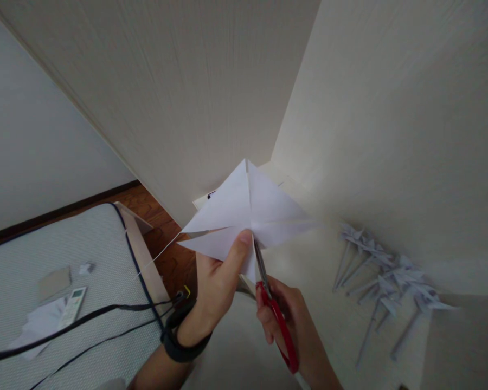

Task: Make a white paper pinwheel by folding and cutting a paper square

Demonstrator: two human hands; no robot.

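Note:
My left hand (223,280) grips a square sheet of white paper (223,203), its thumb pressed on the sheet near the middle. Slits run from the top and left corners toward the centre, and creases cross the paper. My right hand (287,311) has its fingers through the handles of red-handled scissors (277,319). The blades reach up along the lower part of the sheet, just right of my left thumb. How far apart the blades stand is hard to make out.
Several paper pinwheels on sticks (374,271) lie on the pale surface at the right. At left, a bed or mattress (106,238) holds white papers (44,325), a remote control (74,306) and a beige piece (55,283). Black straps (117,307) cross it. Pale panels (179,81) rise ahead.

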